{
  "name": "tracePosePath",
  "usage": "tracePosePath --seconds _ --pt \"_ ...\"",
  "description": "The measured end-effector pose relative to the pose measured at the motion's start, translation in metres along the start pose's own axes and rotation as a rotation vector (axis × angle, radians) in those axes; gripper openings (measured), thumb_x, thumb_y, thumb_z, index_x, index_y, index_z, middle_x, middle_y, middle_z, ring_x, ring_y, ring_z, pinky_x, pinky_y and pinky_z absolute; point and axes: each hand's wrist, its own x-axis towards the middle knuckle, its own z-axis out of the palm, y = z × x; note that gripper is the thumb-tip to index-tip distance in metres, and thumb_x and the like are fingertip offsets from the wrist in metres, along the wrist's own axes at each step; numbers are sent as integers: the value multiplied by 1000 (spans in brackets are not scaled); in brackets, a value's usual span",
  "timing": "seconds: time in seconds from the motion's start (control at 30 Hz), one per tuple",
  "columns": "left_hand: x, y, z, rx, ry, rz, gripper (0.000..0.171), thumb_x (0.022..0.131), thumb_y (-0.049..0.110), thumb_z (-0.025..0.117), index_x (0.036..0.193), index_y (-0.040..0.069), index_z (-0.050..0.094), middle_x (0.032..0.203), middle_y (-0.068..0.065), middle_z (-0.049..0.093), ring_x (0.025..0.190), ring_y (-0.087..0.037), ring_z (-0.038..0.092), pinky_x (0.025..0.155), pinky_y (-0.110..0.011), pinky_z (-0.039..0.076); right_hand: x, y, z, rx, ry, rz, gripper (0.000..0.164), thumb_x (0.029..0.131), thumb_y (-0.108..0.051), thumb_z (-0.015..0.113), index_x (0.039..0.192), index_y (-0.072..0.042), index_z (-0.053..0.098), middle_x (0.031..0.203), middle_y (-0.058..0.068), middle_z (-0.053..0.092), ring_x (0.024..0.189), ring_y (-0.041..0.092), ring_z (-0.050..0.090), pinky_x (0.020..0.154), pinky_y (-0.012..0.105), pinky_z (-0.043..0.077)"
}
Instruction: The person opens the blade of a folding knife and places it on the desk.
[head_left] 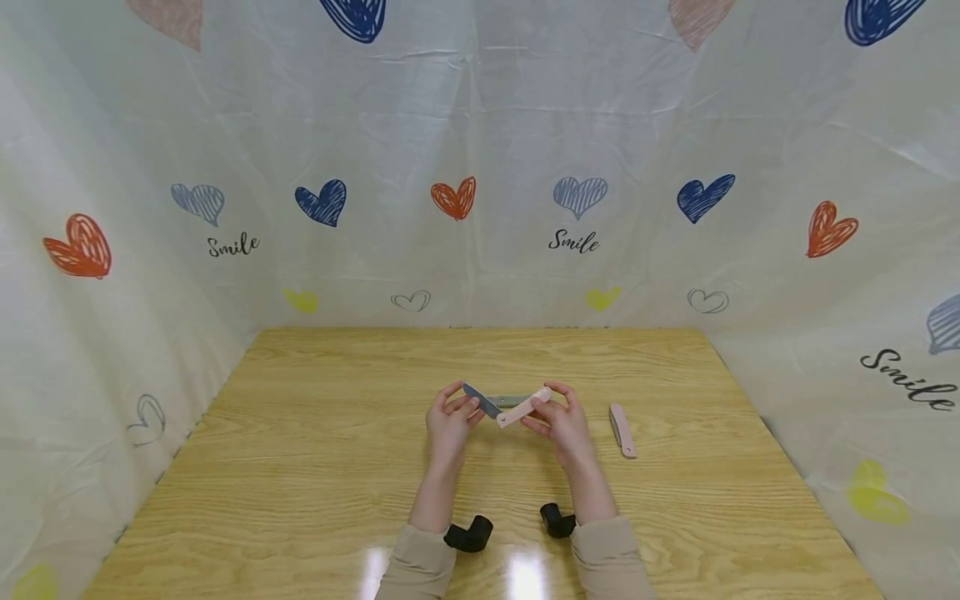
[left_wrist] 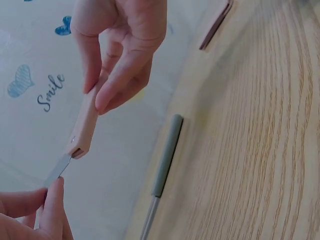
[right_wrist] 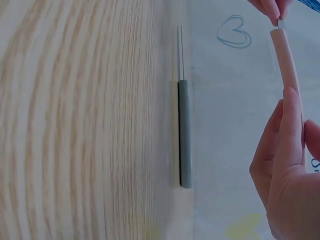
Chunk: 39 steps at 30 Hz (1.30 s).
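Observation:
A folding knife with a pink handle (head_left: 517, 412) and a grey blade (head_left: 482, 401) is held over the middle of the table, its blade swung partway out into a wide V. My left hand (head_left: 447, 425) pinches the blade between thumb and fingers. On the other side, my right hand (head_left: 567, 423) grips the far part of the handle, which shows its pivot end in the left wrist view. Behind the held knife lies a green-handled knife (right_wrist: 185, 135), its thin blade seen edge-on in the right wrist view.
To the right of my right hand, a second pink folding knife (head_left: 622, 432) lies folded on the wooden table (head_left: 315, 467). A white curtain (head_left: 510, 125) printed with hearts hangs behind and at both sides. Black wrist mounts (head_left: 469, 534) sit by both sleeves.

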Motion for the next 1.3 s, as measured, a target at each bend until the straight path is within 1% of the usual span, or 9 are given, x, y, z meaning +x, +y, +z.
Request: tracePosePath --seconds 0.13,0.27,0.43,0.5,0.7,0.83,1.0,1.2,1.3 --pt "-1 -3 3 -56 34 11 42 89 -15 57 130 -11 47 89 -12 53 74 -15 65 74 -31 60 0 2 0 55 30 -8 44 98 4 51 136 2 29 99 10 57 82 15 65 77 30 60" --pt "-3 -5 6 -125 86 4 42 90 -14 57 131 -10 46 92 -13 52 77 -16 64 73 -29 60 -1 2 2 104 59 -4 42 98 4 51 134 -1 29 101 12 53 83 15 64 80 32 59" --pt "-6 -9 12 -199 143 13 42 91 -15 53 131 -10 43 96 -16 51 80 -16 63 74 -28 60 -2 4 5 159 100 -9 41 99 6 47 134 1 27 104 15 50 82 14 63 80 32 59" --pt "-7 -11 14 -223 159 24 42 91 -16 51 131 -11 41 98 -18 50 81 -16 62 76 -29 59 -1 5 6 191 112 -10 43 99 8 45 136 3 23 105 16 47 82 15 63 80 31 59" --pt "-10 -17 18 -272 212 37 39 92 -17 48 129 -8 39 99 -19 47 83 -18 62 80 -30 59 -2 11 9 269 146 4 41 99 7 43 134 1 21 115 19 40 84 16 61 81 31 58" --pt "-11 -19 19 -283 225 37 40 93 -16 47 130 -8 35 104 -20 45 88 -22 61 84 -33 57 -2 14 12 302 160 2 36 100 7 42 129 -1 22 120 21 35 86 18 58 82 32 58" --pt "-11 -22 17 -312 236 42 39 94 -15 46 130 -7 33 106 -22 42 90 -25 62 87 -35 56 -4 16 16 346 175 -3 37 99 8 43 127 0 22 118 21 34 84 18 58 80 31 59" --pt "-12 -26 17 -330 235 52 39 95 -14 43 131 -6 30 107 -21 39 92 -27 60 91 -38 54 -5 20 20 379 196 -5 34 99 8 43 124 -4 22 115 20 35 81 16 58 81 31 58" --pt "-12 -26 17 -338 242 53 39 95 -14 43 130 -5 30 106 -21 39 91 -26 59 92 -39 54 -4 22 21 384 209 -10 35 99 7 43 125 -5 22 114 19 36 81 16 58 81 31 58"
